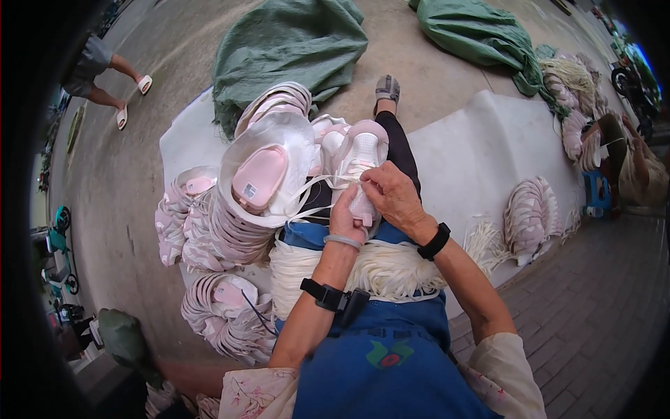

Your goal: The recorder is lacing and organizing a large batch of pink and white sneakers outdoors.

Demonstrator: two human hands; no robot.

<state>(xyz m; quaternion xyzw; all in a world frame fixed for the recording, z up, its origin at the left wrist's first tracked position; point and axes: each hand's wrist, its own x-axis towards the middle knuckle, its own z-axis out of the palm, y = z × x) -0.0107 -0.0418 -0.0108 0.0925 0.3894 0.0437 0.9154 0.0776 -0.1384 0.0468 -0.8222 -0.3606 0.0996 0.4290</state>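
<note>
A pink and white sneaker upper [364, 148] rests over my lap, its toe pointing away from me. My left hand [347, 215] is closed on its near left side, around the ankle opening. My right hand [396, 199] is bent over the eyelets, thumb and fingertips pinched on a white shoelace. Loose ends of white lace [306, 190] trail left from the upper. Across my thighs, over a blue apron [380, 335], lies a thick bundle of cream laces [391, 271]. The exact eyelet under my fingertips is hidden.
Nested stacks of pink and white uppers [241, 234] stand close on my left, with more uppers [227, 314] nearer me. Another stack [530, 216] lies right on the white sheet [460, 153]. Green sacks [286, 52] lie ahead. Another person [638, 164] sits far right; someone's legs [115, 77] show far left.
</note>
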